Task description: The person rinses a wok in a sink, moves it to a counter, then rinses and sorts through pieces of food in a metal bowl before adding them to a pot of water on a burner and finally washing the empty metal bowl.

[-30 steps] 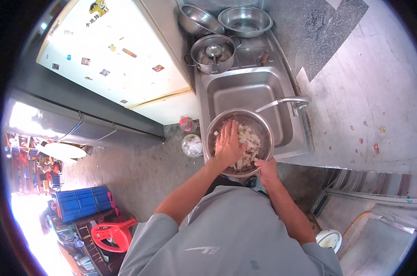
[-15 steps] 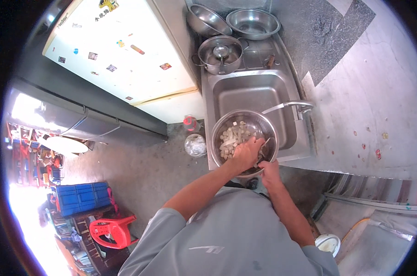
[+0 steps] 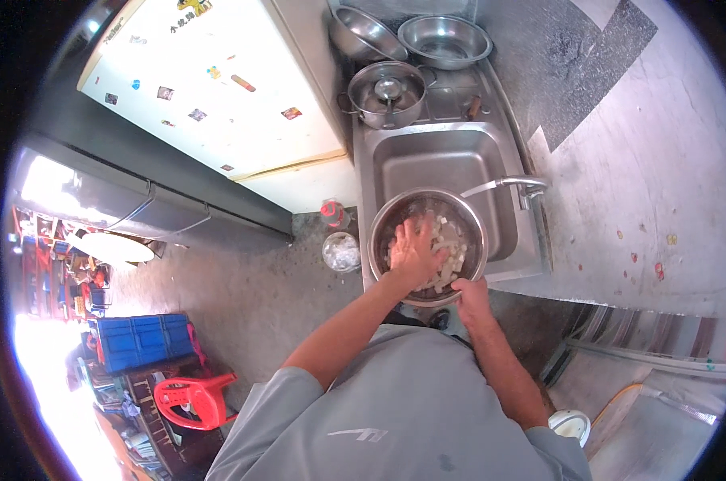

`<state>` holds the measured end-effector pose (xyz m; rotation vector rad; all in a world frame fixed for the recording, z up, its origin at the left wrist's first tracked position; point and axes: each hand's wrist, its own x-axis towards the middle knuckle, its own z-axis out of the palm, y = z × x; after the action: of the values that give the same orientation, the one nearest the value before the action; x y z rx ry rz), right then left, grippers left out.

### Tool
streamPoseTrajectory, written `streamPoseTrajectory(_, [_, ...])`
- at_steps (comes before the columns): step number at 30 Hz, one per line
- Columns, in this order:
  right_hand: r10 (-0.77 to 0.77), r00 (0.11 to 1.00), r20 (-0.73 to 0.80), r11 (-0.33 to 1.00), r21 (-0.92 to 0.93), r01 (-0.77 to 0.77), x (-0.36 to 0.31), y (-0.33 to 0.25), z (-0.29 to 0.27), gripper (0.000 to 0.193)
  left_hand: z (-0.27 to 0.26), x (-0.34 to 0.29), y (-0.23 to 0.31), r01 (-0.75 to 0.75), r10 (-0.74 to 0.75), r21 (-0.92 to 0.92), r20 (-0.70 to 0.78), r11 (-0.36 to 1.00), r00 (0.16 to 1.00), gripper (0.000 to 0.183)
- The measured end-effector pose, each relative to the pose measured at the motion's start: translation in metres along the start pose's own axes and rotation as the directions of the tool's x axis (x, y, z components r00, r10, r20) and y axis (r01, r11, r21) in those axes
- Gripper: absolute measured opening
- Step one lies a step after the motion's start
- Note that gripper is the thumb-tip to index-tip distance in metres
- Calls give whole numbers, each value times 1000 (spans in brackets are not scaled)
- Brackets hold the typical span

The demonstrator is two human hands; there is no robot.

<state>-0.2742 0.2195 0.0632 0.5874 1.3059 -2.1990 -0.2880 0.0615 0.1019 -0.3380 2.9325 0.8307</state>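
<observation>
A round stainless steel bowl rests at the near edge of the sink. Pale, cut-up pieces of food lie inside it, too small for me to name. My left hand reaches into the bowl with its fingers spread, resting on the pieces at the left side. Some pieces are hidden under that hand. At the bowl's near right rim, my right hand is closed round the edge and steadies it.
A faucet reaches over the sink from the right. Behind stand a two-handled pot with a ladle in it and two steel basins. A white fridge, bottle and small bucket are at left.
My left hand has moved from the right side of the bowl to its left, and its fingers have spread. Pale pieces now show on the right. My right hand stays on the rim.
</observation>
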Motion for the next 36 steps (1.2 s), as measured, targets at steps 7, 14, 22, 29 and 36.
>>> streamPoseTrajectory(7, [14, 999, -37, 998, -63, -16, 7, 8, -3, 55, 18, 9, 3, -82, 88, -50, 134, 995, 987, 43])
streamPoseTrajectory(14, [17, 1000, -17, 1000, 13, -17, 1, 0, 3, 56, 18, -5, 0, -244, 258, -181, 56, 953, 964, 39])
streamPoseTrajectory(22, [-14, 1000, 24, 1000, 29, 14, 7, 6, -11, 61, -8, -21, -8, -187, 186, 6, -146, 982, 972, 68])
streamPoseTrajectory(29, [-15, 1000, -10, 1000, -18, 15, 7, 4, -8, 50, 10, -3, -6, 10, -9, 21, -41, 1000, 999, 71])
streamPoseTrajectory(36, [-24, 999, -37, 1000, 15, 25, 2, 2, -3, 54, 23, 12, -8, -14, 22, -119, 60, 993, 998, 36])
